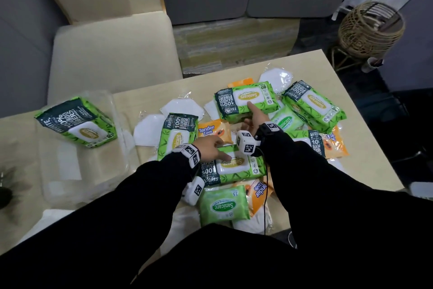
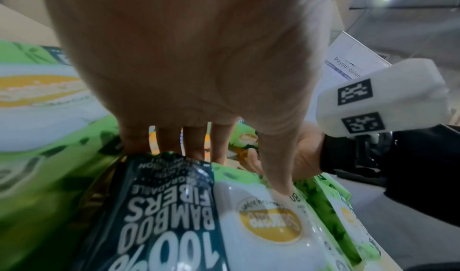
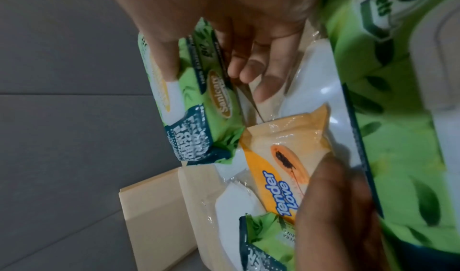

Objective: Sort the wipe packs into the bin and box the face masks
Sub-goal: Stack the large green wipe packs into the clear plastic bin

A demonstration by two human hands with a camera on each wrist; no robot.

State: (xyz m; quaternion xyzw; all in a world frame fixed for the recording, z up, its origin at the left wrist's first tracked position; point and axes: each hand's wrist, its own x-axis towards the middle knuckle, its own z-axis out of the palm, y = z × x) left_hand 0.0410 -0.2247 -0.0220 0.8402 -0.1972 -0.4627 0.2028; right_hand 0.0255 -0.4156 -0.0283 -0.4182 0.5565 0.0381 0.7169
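Both hands are down in the pile on the beige table. The left hand sits on the near green Sanicare pack, thumb pressed on its white lid, fingers hooked over the far edge: a loose clasp around the pack. Just beyond that pack, the right hand reaches to a second green pack, thumb on top, fingers spread beneath its near edge; it is half open and not clamped. Between the two packs lies an orange Tender Love pack. White face masks in clear wrap peek out left of the near pack. Farther left, the clear plastic bin holds one green pack.
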